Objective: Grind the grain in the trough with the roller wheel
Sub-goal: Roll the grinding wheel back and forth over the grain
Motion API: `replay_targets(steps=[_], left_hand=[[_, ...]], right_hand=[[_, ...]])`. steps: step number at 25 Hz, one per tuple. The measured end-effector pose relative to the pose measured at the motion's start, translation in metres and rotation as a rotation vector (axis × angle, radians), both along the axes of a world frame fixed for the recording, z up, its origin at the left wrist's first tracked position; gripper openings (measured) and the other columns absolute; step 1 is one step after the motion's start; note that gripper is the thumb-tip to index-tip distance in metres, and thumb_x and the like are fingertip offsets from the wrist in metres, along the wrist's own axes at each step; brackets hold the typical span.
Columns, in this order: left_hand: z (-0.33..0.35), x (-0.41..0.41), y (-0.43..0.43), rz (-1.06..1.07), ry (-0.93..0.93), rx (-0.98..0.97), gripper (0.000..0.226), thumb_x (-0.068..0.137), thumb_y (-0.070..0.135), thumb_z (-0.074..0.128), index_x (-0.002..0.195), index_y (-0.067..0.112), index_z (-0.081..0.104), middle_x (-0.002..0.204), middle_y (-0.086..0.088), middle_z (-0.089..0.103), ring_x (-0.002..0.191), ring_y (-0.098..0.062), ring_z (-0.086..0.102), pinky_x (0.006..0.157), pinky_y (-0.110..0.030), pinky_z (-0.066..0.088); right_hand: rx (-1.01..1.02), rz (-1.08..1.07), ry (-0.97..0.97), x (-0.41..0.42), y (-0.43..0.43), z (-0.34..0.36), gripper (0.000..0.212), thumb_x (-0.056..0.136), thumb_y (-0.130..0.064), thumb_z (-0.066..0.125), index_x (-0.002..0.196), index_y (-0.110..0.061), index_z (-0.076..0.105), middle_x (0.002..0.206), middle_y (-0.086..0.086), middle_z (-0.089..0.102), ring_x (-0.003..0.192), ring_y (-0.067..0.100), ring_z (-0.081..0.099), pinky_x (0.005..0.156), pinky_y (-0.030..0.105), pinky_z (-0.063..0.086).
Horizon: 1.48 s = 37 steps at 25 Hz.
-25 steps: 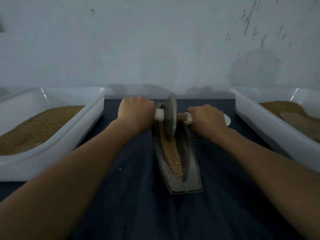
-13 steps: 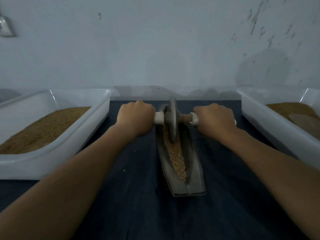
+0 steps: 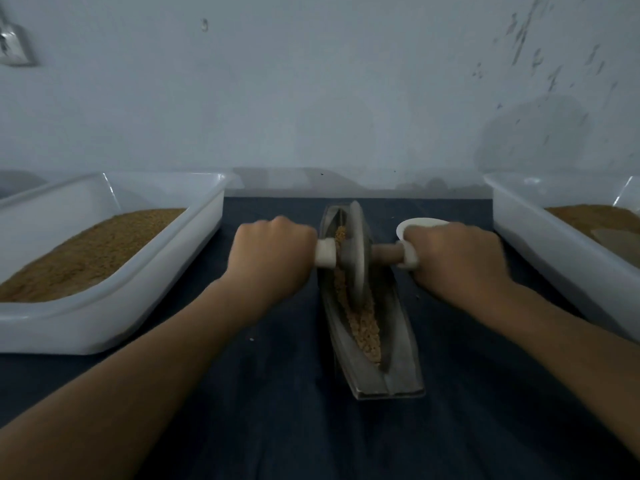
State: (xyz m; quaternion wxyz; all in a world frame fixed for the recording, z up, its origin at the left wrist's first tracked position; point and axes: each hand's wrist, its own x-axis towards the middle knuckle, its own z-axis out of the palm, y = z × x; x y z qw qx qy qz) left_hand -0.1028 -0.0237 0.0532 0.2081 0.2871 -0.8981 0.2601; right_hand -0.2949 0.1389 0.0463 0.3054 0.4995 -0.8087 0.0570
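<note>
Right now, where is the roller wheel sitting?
In the head view, slightly right of centre, the roller wheel stands upright in the far half of the trough, between the left hand and right hand gripping its handles.

We see only the backs of the left hand and the right hand; their fingers curl under, hiding the handle ends of the roller wheel that they grip. The wheel's lower rim sits out of sight in the trough, and the wheel hides part of the grain. A white round thing is half hidden behind the right hand; we cannot tell what it is. The left tray and the right tray are cut off by the picture's sides, as are a greyish shape in the right tray and a wall fitting at top left. The left forearm and the right forearm run off the lower edge. A pale speck on the cloth is too small to name.
</note>
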Motion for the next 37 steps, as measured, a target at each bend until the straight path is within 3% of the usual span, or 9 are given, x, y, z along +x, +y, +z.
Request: replay_targets(steps=[5, 11, 15, 18, 21, 25, 30, 32, 37], left_hand=[[0.023, -0.028, -0.015, 0.033, -0.054, 0.108, 0.009, 0.088, 0.026, 0.061, 0.095, 0.023, 0.065, 0.085, -0.002, 0.060, 0.079, -0.028, 0.063, 0.061, -0.035, 0.037], [-0.012, 0.039, 0.017, -0.166, 0.116, 0.018, 0.057, 0.053, 0.046, 0.079, 0.064, 0.037, 0.023, 0.055, 0.016, 0.009, 0.045, 0.000, 0.003, 0.047, -0.015, 0.003], [-0.006, 0.000, -0.001, -0.004, 0.035, 0.095, 0.021, 0.079, 0.033, 0.069, 0.072, 0.029, 0.050, 0.060, 0.007, 0.032, 0.046, -0.014, 0.030, 0.047, -0.027, 0.023], [0.020, -0.028, -0.025, 0.014, -0.053, 0.249, 0.014, 0.088, 0.031, 0.061, 0.099, 0.023, 0.065, 0.086, -0.001, 0.057, 0.076, -0.026, 0.059, 0.062, -0.037, 0.039], [0.003, -0.002, -0.012, -0.031, 0.000, 0.237, 0.009, 0.083, 0.036, 0.065, 0.086, 0.029, 0.059, 0.074, 0.005, 0.051, 0.059, -0.018, 0.043, 0.055, -0.032, 0.035], [-0.003, 0.034, 0.016, -0.238, 0.118, -0.019, 0.063, 0.045, 0.037, 0.084, 0.064, 0.033, 0.024, 0.056, 0.012, 0.006, 0.046, -0.006, -0.002, 0.049, -0.016, 0.004], [0.004, -0.014, -0.010, 0.000, -0.002, 0.113, 0.007, 0.082, 0.031, 0.064, 0.087, 0.027, 0.063, 0.069, 0.004, 0.042, 0.055, -0.019, 0.042, 0.053, -0.032, 0.032], [0.021, -0.031, -0.020, 0.050, -0.059, 0.206, 0.017, 0.087, 0.027, 0.060, 0.103, 0.024, 0.066, 0.087, -0.001, 0.058, 0.078, -0.026, 0.060, 0.062, -0.036, 0.039], [0.005, 0.008, 0.003, -0.120, -0.007, 0.045, 0.024, 0.073, 0.040, 0.075, 0.076, 0.027, 0.055, 0.062, 0.008, 0.033, 0.049, -0.014, 0.031, 0.048, -0.028, 0.027]], right_hand=[[0.116, -0.088, -0.192, -0.016, -0.030, 0.012, 0.014, 0.089, -0.033, 0.063, 0.085, -0.031, 0.050, 0.084, -0.005, 0.062, 0.066, 0.018, 0.048, 0.053, 0.030, 0.029], [-0.103, 0.246, 0.227, 0.003, 0.033, 0.008, 0.023, 0.076, -0.044, 0.048, 0.066, -0.029, 0.034, 0.057, -0.015, 0.008, 0.050, -0.001, 0.004, 0.052, 0.016, 0.005], [0.028, -0.017, 0.079, -0.001, -0.011, 0.002, 0.014, 0.083, -0.033, 0.060, 0.076, -0.028, 0.049, 0.061, -0.011, 0.042, 0.050, 0.012, 0.036, 0.048, 0.024, 0.016], [0.089, -0.101, -0.058, -0.006, -0.035, 0.017, 0.010, 0.092, -0.035, 0.064, 0.092, -0.028, 0.056, 0.084, -0.003, 0.061, 0.076, 0.024, 0.060, 0.057, 0.030, 0.032], [0.118, -0.024, 0.030, 0.000, -0.011, 0.020, 0.019, 0.087, -0.035, 0.064, 0.079, -0.032, 0.047, 0.069, -0.011, 0.048, 0.058, 0.014, 0.046, 0.050, 0.027, 0.027], [-0.044, 0.182, 0.033, 0.013, 0.041, -0.001, 0.020, 0.081, -0.049, 0.043, 0.072, -0.031, 0.041, 0.056, -0.015, 0.019, 0.045, 0.013, 0.025, 0.047, 0.019, 0.013], [0.000, -0.009, -0.045, -0.002, -0.017, 0.005, 0.015, 0.085, -0.035, 0.058, 0.077, -0.028, 0.048, 0.067, -0.009, 0.049, 0.060, 0.021, 0.049, 0.050, 0.025, 0.025], [0.096, -0.055, -0.175, -0.009, -0.041, 0.016, 0.014, 0.088, -0.032, 0.065, 0.085, -0.029, 0.051, 0.085, -0.002, 0.062, 0.078, 0.025, 0.059, 0.060, 0.031, 0.035], [-0.015, 0.061, -0.020, 0.000, 0.016, -0.005, 0.024, 0.088, -0.048, 0.050, 0.075, -0.030, 0.041, 0.065, -0.011, 0.045, 0.056, 0.016, 0.045, 0.047, 0.026, 0.029]])
